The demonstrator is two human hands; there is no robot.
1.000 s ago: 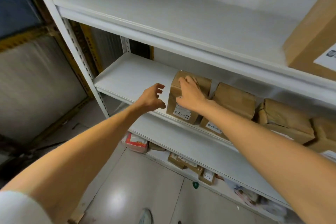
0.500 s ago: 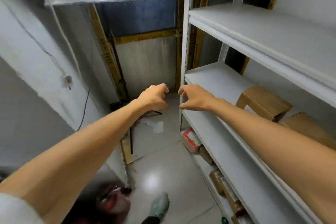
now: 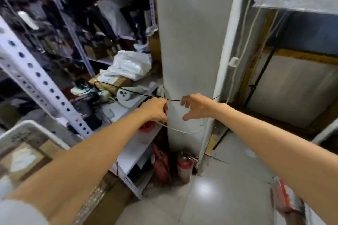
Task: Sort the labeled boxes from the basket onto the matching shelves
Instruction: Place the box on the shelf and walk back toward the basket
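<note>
Both arms reach forward and neither hand holds anything. My left hand [image 3: 155,110] hangs in the air with loosely curled fingers. My right hand [image 3: 196,106] is beside it, fingers and thumb spread apart. Behind them stands a white pillar [image 3: 190,42]. The white basket [image 3: 27,129] shows at the lower left, well below and left of my left hand, with brown labeled boxes [image 3: 23,159] inside it. The sorting shelves are out of view.
A perforated white shelf post [image 3: 36,78] rises at the left before cluttered racks. A low white shelf [image 3: 135,144] carries white plastic bags [image 3: 131,65] and cables. Two red fire extinguishers [image 3: 184,166] stand at the pillar's foot. A red-and-white box [image 3: 285,195] lies at the lower right.
My right hand let go of the A-2 box on the shelf. The view swung left, away from the shelves, to the pillar and the basket. Both hands stayed out front, empty.
</note>
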